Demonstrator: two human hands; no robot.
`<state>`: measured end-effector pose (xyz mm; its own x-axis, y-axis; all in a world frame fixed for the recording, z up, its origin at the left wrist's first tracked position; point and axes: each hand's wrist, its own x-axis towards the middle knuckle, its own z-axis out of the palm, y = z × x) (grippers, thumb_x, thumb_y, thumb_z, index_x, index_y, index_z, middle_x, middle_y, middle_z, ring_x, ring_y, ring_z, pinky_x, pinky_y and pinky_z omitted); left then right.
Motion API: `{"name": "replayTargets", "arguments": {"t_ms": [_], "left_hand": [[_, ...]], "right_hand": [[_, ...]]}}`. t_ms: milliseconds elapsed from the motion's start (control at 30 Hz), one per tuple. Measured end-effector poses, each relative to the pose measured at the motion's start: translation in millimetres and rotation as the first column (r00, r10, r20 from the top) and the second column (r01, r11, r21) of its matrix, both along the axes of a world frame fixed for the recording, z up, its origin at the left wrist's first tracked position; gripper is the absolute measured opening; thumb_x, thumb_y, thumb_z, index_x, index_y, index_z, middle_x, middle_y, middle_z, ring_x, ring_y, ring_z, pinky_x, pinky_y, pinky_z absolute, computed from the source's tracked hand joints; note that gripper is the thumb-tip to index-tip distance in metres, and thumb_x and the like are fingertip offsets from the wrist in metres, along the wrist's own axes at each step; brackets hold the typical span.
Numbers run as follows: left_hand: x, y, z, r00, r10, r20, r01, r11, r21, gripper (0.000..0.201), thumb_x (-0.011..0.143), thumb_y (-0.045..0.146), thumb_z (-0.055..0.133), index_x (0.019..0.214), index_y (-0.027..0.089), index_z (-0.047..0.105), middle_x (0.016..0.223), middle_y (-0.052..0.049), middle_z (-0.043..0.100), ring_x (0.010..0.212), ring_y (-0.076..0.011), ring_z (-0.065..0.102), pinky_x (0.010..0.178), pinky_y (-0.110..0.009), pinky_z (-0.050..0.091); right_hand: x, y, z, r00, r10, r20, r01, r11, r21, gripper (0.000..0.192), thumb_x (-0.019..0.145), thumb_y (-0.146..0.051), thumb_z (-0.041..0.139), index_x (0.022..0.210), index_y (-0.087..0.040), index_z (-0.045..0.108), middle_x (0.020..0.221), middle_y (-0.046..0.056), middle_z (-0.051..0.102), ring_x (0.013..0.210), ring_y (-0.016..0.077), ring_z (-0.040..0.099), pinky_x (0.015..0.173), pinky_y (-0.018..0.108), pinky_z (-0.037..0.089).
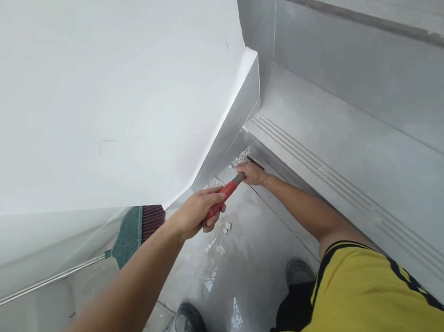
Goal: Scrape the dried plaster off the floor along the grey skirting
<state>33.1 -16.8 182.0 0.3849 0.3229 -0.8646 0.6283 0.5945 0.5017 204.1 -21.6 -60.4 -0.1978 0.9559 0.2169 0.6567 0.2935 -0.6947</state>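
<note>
A scraper with a red handle (223, 197), a grey shaft and a thin dark blade (255, 162) reaches into the corner between the lowest step and the wall skirting. My left hand (200, 207) is wrapped round the red grip. Farther along, my right hand (252, 173) closes round the shaft close to the blade, hiding part of it. Pale rubble (241, 157) lies beside the blade in the corner. Several small chips (226, 227) are scattered on the tiled floor (253, 268) below my hands.
Grey tiled steps (344, 128) with grooved edges rise on the right. A white wall (110, 89) with grey skirting (230, 121) fills the upper left. A green broom (128, 236) with dark red bristles leans at lower left. My shoes (189, 324) stand on the floor.
</note>
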Motion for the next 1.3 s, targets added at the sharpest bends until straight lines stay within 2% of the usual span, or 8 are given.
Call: {"name": "replayTargets", "arguments": {"t_ms": [167,367,567,767,900,1000,1200,1300], "left_hand": [[5,5,-5.8,0.998,0.063,0.005,-0.063,0.997,-0.038,0.028,0.079,0.023,0.052,0.106,0.014,0.05,0.068,0.001,0.045,0.039,-0.0016,0.027,0.036,-0.017,0.018],[-4,-6,0.1,0.999,0.023,-0.022,-0.023,0.999,-0.036,0.025,0.08,0.03,0.053,0.101,0.017,0.05,0.068,0.002,0.045,0.037,-0.0017,0.027,0.034,-0.017,0.017],[-4,4,-14.2,0.997,0.075,0.022,-0.074,0.997,-0.029,0.025,0.079,0.024,0.052,0.102,0.016,0.05,0.069,0.002,0.045,0.04,-0.0015,0.027,0.036,-0.017,0.019],[-13,-7,-9.2,1.0,0.017,-0.021,-0.017,1.0,-0.022,0.031,0.08,0.031,0.053,0.108,0.018,0.049,0.068,0.002,0.046,0.036,-0.0022,0.027,0.034,-0.018,0.018],[-12,-1,-17.6,0.998,0.05,0.026,-0.049,0.999,-0.016,0.031,0.079,0.027,0.053,0.108,0.016,0.05,0.068,0.002,0.045,0.038,-0.0018,0.027,0.036,-0.018,0.019],[-11,6,-23.7,0.999,0.049,0.005,-0.049,0.999,-0.014,0.03,0.078,0.028,0.054,0.106,0.016,0.05,0.068,0.002,0.046,0.038,-0.0018,0.027,0.036,-0.018,0.018],[-23,-3,4.3,0.998,-0.04,-0.051,0.039,0.999,-0.009,0.033,0.079,0.033,0.053,0.107,0.015,0.05,0.064,0.003,0.047,0.033,-0.0015,0.025,0.032,-0.018,0.016],[-29,-14,5.8,0.997,-0.056,-0.05,0.054,0.998,-0.036,0.041,0.079,0.035,0.054,0.115,0.016,0.048,0.066,0.003,0.049,0.033,-0.0024,0.029,0.031,-0.018,0.019]], "right_hand": [[2,-2,-7.2,0.976,-0.214,0.027,0.213,0.976,0.032,0.013,0.063,-0.011,0.047,0.058,-0.019,0.039,0.063,0.001,0.048,0.063,0.0146,0.044,0.063,0.025,0.031],[-13,-4,-5.6,1.0,-0.01,0.005,0.01,1.0,0.007,0.01,0.063,-0.011,0.047,0.06,-0.019,0.042,0.064,0.001,0.051,0.064,0.0143,0.045,0.061,0.024,0.032],[2,0,-8.3,0.979,-0.189,0.077,0.188,0.982,0.021,0.009,0.063,-0.011,0.047,0.06,-0.019,0.043,0.066,0.003,0.052,0.066,0.016,0.047,0.063,0.026,0.032],[-12,-8,-8.6,0.998,-0.027,0.063,0.027,1.0,-0.008,0.009,0.063,-0.012,0.048,0.06,-0.018,0.043,0.065,0.002,0.052,0.063,0.0144,0.046,0.06,0.024,0.031],[-7,-5,-13.1,0.98,-0.176,0.089,0.174,0.984,0.031,0.007,0.063,-0.012,0.048,0.061,-0.018,0.045,0.066,0.003,0.053,0.066,0.0163,0.048,0.062,0.026,0.031],[-3,-1,-13.4,0.975,-0.189,0.118,0.189,0.982,0.013,0.008,0.061,-0.011,0.049,0.06,-0.018,0.044,0.066,0.003,0.053,0.066,0.0167,0.048,0.062,0.026,0.03],[-33,-16,-2.2,0.997,-0.077,0.023,0.077,0.997,-0.02,0.007,0.064,-0.011,0.049,0.062,-0.018,0.046,0.067,0.002,0.054,0.065,0.0144,0.047,0.062,0.024,0.032],[-38,-29,-3.5,0.997,-0.079,0.025,0.08,0.996,-0.034,0.005,0.066,-0.013,0.049,0.064,-0.017,0.049,0.068,0.003,0.055,0.065,0.015,0.048,0.063,0.025,0.032]]}}
